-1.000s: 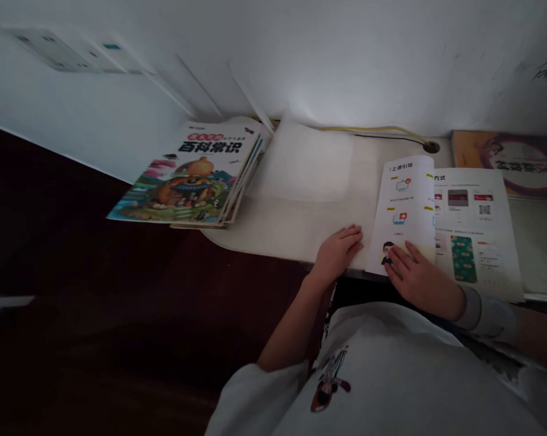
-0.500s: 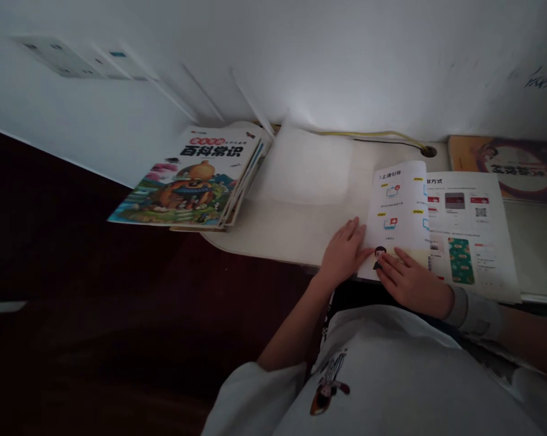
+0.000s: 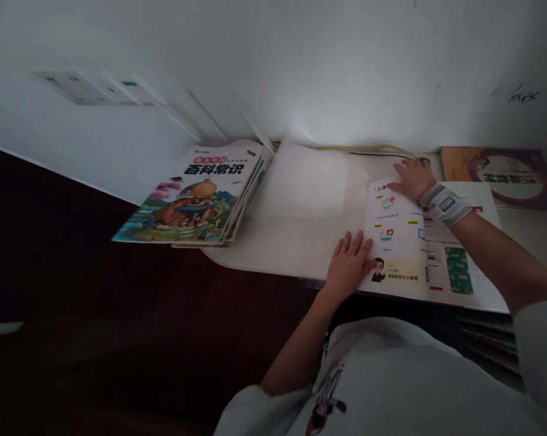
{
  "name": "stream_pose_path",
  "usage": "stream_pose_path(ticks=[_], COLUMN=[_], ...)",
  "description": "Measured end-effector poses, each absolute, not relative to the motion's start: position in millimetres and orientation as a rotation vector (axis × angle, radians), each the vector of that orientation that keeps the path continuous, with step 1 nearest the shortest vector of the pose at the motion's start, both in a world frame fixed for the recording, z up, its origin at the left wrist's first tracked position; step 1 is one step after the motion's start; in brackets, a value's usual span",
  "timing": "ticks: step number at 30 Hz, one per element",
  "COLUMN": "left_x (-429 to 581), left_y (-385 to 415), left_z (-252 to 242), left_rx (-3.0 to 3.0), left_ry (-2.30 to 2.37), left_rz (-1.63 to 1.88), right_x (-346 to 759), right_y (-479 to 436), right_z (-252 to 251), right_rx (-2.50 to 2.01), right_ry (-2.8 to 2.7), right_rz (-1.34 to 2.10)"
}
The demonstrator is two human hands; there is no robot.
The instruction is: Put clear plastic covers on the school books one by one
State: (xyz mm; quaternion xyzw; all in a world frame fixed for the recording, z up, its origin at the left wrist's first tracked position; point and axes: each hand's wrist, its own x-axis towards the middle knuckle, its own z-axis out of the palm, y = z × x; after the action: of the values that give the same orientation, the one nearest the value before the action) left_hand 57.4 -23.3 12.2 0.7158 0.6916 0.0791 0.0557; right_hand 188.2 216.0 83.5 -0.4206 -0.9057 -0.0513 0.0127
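An open booklet [image 3: 396, 242] with printed steps and small pictures lies on the white desk [image 3: 296, 242]. My left hand [image 3: 348, 263] rests flat at the booklet's lower left edge, fingers spread, the thumb over the page's margin. At the top of the left page is my right hand [image 3: 412, 178], its fingers extended over the upper edge and covering part of the heading. A grey-white band [image 3: 443, 203] circles my right wrist. My right forearm crosses the right page and hides much of it.
To the left, a stack of books [image 3: 201, 200] with a colourful cover overhangs the desk edge. A white sheet [image 3: 305, 181] lies beside it. An orange and purple book [image 3: 500, 175] sits at the back right. A yellow cable [image 3: 368, 148] runs along the wall.
My right hand has moved from the bottom of the left page up to its top edge. My left hand stays at the left edge, its fingers now more spread. The view has shifted slightly.
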Motion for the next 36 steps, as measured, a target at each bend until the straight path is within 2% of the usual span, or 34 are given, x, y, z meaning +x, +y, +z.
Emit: stream_pose_path(ticks=[10, 27, 36], left_x=[55.9, 50.7, 48.5], left_y=[-25.7, -30.9, -32.1], left_z=[11.4, 11.6, 0.8], left_rx=[2.174, 2.122, 1.864], left_ry=[2.046, 1.943, 1.992], left_rz=[0.312, 0.436, 0.750], right_x=[184.8, 158.6, 165.0], right_y=[218.0, 219.6, 223.7], right_z=[66.4, 65.3, 48.0], right_rx=[-1.256, -1.386, -1.360], right_ry=[-3.099, -2.799, -2.918], right_rz=[-0.069, 0.154, 0.133])
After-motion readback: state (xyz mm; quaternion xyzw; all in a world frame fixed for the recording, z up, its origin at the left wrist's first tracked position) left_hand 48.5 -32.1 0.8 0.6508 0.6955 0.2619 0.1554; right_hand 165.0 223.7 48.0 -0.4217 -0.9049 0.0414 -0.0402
